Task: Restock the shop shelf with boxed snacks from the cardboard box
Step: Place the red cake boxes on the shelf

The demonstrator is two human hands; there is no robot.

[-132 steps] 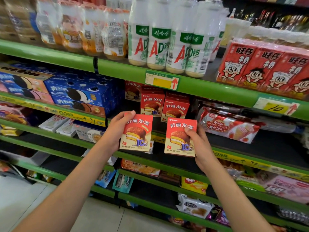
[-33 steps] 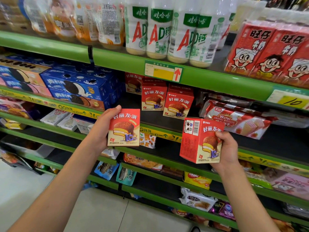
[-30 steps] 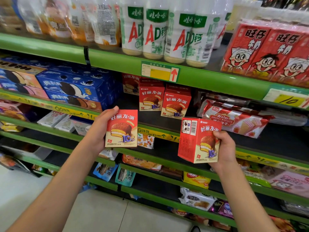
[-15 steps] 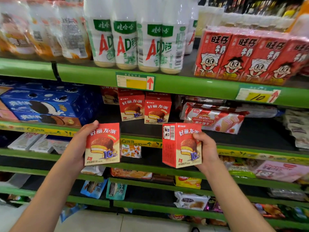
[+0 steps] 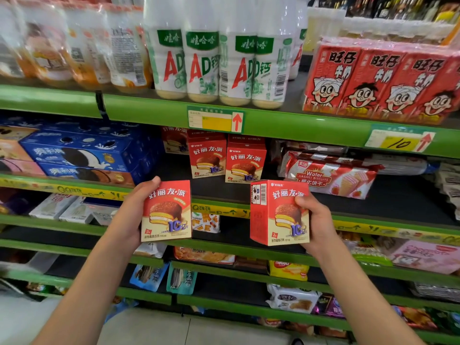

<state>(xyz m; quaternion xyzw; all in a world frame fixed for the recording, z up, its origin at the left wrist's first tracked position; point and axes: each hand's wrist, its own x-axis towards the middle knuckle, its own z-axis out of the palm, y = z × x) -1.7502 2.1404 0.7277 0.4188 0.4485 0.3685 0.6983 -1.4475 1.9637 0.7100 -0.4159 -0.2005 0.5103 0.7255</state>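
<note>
My left hand [image 5: 132, 212] grips a red chocolate-pie box [image 5: 166, 210] by its left edge, front facing me. My right hand [image 5: 315, 220] holds a second identical box [image 5: 278, 212], turned so its barcoded side shows. Both boxes hover upright in front of the second green shelf [image 5: 219, 210]. Further back on that shelf stand more of the same red boxes [image 5: 226, 158], stacked two high. The cardboard box is out of view.
Blue cookie cartons [image 5: 82, 155] sit left of the red boxes, a wafer pack [image 5: 328, 176] to their right. White drink bottles [image 5: 216, 61] and red milk cartons [image 5: 380, 80] fill the shelf above. Lower shelves hold bagged snacks [image 5: 291, 298].
My right hand has turned its box so the side panel faces me and moved it right, away from the other box. The view has shifted slightly right and up.
</note>
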